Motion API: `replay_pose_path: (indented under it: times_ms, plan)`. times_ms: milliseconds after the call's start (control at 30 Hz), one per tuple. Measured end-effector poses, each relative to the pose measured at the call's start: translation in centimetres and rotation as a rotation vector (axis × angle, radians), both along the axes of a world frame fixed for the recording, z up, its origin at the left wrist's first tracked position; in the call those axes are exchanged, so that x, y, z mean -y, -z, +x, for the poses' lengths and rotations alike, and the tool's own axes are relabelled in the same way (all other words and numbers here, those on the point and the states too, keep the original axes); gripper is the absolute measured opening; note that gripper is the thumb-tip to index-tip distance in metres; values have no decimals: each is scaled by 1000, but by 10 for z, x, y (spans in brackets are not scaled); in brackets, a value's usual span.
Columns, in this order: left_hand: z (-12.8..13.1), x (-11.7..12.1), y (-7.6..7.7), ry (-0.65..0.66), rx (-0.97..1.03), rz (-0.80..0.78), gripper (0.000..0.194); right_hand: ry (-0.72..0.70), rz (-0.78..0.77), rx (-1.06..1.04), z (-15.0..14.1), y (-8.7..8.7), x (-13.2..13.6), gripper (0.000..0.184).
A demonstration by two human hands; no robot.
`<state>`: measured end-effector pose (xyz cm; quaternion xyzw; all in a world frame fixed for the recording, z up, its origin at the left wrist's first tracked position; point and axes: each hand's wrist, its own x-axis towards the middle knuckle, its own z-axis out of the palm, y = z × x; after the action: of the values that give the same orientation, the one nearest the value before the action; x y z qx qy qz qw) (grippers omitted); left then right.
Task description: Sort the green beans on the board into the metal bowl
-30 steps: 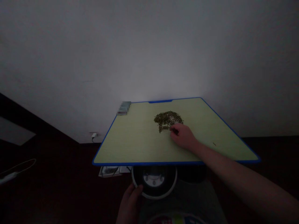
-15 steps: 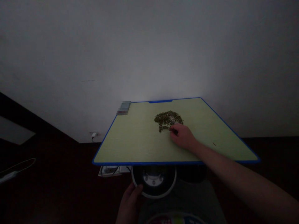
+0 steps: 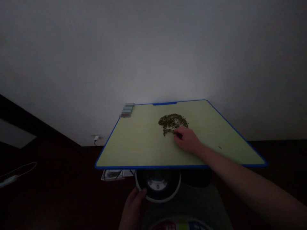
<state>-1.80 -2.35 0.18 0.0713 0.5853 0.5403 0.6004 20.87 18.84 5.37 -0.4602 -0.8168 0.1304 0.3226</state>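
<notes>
A heap of small brown-green grains or seeds [image 3: 170, 120] lies spread on a pale yellow-green folding table [image 3: 136, 143] with a blue edge. My right hand [image 3: 186, 139] rests at the near right side of the heap, fingers pinched together among the grains. What sits between those fingertips is too small and dark to make out. Below the table's front edge, my left hand [image 3: 133, 203] grips the rim of a round dark bowl [image 3: 165, 193] with a white rim. The thumb lies over the rim, and the other fingers are partly hidden beneath. A pale, shiny patch shows inside the bowl.
A thin reddish-brown sliver [image 3: 220, 147] lies on the table's right side. A blurred-out object [image 3: 127, 110] is at the far left corner. Behind stands a grey wall [image 3: 153, 51] with a plugged-in charger [image 3: 96, 137]. A white box [image 3: 112, 175] sits under the front edge.
My right hand has shifted very slightly left at the near edge of the heap, fingers still pinched. The left hand keeps its hold on the bowl.
</notes>
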Motion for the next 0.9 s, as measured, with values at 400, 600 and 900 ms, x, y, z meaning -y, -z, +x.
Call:
replay_pose_path:
  times_ms: [400, 600, 900]
  plan:
    - [0, 0, 6, -26, 19, 11, 39, -15, 4, 2, 0, 1, -1, 12]
    - [3, -1, -1, 9, 54, 46, 34, -107, -5, -2, -1, 3, -3, 18]
    - [3, -1, -5, -5, 10, 20, 35, -245, -22, -5, -3, -2, 1, 21]
